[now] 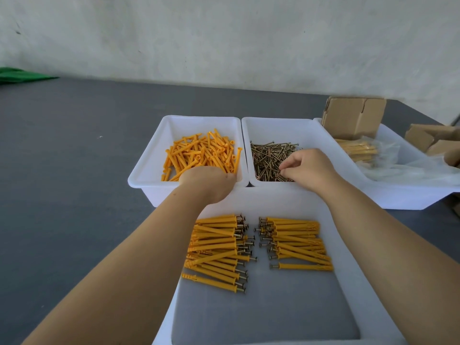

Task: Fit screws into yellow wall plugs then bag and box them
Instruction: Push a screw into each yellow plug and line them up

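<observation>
Nearest in the head view, the near tray holds two heaps of plugs already fitted with screws, heads turned inward, probably for easy bundling. Just beyond its left corner, the left hand dips into the bin of yellow wall plugs; its fingers are hidden, so its grip cannot be told. Beyond its right corner, the right hand pinches among loose screws. Further right sit bagged sets and cardboard boxes.
</observation>
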### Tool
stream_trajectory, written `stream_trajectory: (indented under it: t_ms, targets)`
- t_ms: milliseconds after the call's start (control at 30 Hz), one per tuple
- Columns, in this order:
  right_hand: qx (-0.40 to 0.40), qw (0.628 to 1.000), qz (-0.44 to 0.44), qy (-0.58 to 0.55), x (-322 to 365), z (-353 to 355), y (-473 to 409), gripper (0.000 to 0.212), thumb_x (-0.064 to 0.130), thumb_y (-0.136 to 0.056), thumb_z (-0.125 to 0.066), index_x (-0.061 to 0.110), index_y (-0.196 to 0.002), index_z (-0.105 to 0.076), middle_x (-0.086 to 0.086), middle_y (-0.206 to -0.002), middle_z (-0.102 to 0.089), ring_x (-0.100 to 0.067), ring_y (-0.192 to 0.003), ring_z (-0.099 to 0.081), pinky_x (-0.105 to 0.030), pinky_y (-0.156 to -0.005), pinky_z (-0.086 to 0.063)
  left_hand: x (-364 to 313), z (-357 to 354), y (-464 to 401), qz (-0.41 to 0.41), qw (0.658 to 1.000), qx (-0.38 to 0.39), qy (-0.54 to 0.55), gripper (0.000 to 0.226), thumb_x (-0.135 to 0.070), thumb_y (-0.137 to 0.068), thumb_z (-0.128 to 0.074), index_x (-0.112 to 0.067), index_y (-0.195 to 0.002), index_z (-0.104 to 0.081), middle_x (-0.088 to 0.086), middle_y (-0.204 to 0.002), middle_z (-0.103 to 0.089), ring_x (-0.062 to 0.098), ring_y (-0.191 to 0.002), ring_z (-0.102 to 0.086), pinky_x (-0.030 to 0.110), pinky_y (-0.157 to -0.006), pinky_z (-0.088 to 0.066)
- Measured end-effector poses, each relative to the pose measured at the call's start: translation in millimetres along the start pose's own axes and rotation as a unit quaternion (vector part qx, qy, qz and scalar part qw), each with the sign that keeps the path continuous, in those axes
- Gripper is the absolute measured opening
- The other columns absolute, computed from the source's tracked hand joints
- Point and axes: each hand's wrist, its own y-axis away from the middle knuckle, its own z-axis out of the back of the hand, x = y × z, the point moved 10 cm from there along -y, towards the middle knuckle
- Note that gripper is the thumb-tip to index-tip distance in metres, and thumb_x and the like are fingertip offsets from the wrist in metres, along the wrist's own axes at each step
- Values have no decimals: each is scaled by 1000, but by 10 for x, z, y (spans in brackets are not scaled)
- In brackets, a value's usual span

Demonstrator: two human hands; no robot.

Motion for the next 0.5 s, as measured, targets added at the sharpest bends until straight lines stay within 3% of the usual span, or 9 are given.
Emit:
stream_trajectory:
  t_ms: [100,200,267,333,400,500]
  targets:
    - [-54,996,21,-73,5,129,41,18,12,-87,-72,30,-83,-71,10,-80,-68,-7,-78,-62,-19,-65,-44,-20,152,50,-11,995,-85,60,47,-34,-99,-43,-15,-57,-50,0,-57,-42,18,-51,-39,25,-48,-32]
    - [-102,984,50,-139,52,255,98,19,14,-89,-71,33,-86,-71,11,-82,-69,-1,-74,-62,-12,-65,-44,-88,482,196,-72,955,-238,162,12,-14,-92,-62,-15,-88,-74,2,-90,-63,19,-77,-60,31,-66,-52]
    - [-127,974,78,-171,126,329,137,24,12,-89,-71,35,-84,-70,15,-85,-69,0,-78,-63,-12,-71,-46,-75,640,309,-96,914,-318,235,20,-3,-87,-65,-16,-101,-68,0,-97,-64,19,-84,-62,34,-71,-53]
    - [-145,967,93,-186,191,381,155,22,11,-90,-69,32,-86,-71,15,-86,-71,-1,-84,-66,-17,-78,-51,-34,674,342,-97,888,-339,296,41,0,-88,-62,-22,-123,-55,-4,-97,-60,14,-83,-61,29,-68,-52]
    - [-158,962,101,-199,241,406,163,14,9,-92,-65,21,-92,-72,7,-87,-73,-8,-87,-69,-28,-82,-55,-34,676,340,-105,881,-339,312,58,0,-91,-58,-27,-140,-44,-6,-100,-56,12,-85,-59,25,-70,-49]
    - [-171,951,107,-233,261,423,188,13,5,-96,-57,14,-96,-66,-2,-91,-73,-10,-82,-73,-32,-80,-57,-73,683,339,-120,885,-346,286,56,0,-92,-57,-23,-142,-48,-4,-102,-57,15,-91,-60,28,-76,-49]
